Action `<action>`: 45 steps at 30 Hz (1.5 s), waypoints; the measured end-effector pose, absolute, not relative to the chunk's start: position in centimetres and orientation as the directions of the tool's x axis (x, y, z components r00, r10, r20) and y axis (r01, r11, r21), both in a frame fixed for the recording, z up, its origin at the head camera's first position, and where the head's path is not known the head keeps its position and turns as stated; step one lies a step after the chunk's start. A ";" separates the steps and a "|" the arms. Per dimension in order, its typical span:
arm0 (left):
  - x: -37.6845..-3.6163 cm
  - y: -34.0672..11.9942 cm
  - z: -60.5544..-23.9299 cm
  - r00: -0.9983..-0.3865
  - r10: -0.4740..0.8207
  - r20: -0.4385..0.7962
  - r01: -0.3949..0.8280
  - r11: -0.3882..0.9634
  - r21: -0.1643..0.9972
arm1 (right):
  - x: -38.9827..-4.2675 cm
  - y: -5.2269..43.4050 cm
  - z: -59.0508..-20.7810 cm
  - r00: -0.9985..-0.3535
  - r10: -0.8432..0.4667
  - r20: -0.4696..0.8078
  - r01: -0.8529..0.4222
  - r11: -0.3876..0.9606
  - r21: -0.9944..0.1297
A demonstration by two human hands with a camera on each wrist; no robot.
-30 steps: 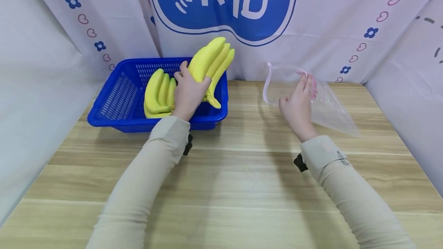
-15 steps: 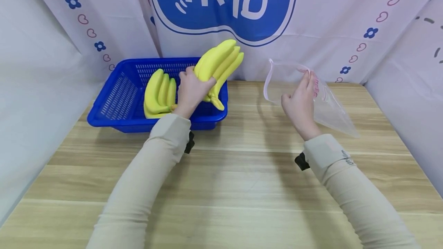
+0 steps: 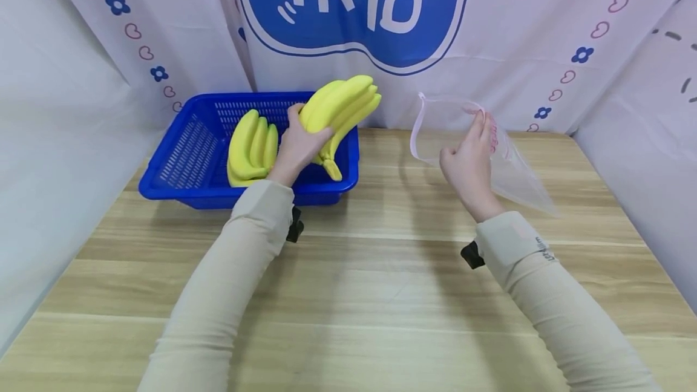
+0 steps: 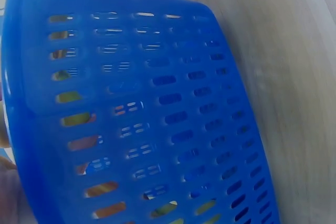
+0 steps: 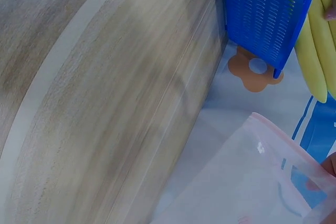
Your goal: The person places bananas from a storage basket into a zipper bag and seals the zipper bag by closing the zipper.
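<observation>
I see a wooden table (image 3: 348,283), with both my sleeved arms reaching away from its near edge. My left hand (image 3: 296,147) curls its fingers around a bunch of yellow bananas (image 3: 337,107), lifted above the right end of a blue basket (image 3: 179,162). The basket sits toward the far left corner of the table, and a second banana bunch (image 3: 250,147) lies inside it, just left of my hand. My right hand (image 3: 469,165) is raised over the far right part of the table, pinching the rim of a clear plastic bag (image 3: 517,171) whose mouth stands open toward the bananas. Beyond the far edge hangs a white cloth backdrop (image 3: 517,35) with a blue logo.
</observation>
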State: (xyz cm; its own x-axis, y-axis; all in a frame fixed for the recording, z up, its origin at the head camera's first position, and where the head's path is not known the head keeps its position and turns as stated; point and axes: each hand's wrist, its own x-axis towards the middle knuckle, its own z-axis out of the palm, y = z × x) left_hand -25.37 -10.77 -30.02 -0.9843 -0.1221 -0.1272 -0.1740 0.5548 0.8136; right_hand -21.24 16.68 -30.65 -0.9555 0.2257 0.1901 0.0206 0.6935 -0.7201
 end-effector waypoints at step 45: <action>-24.7 -6.9 -29.6 -0.998 -0.067 -0.001 -0.032 0.476 0.879 | -20.9 15.5 -30.4 -0.967 0.113 0.226 -0.104 0.636 -0.765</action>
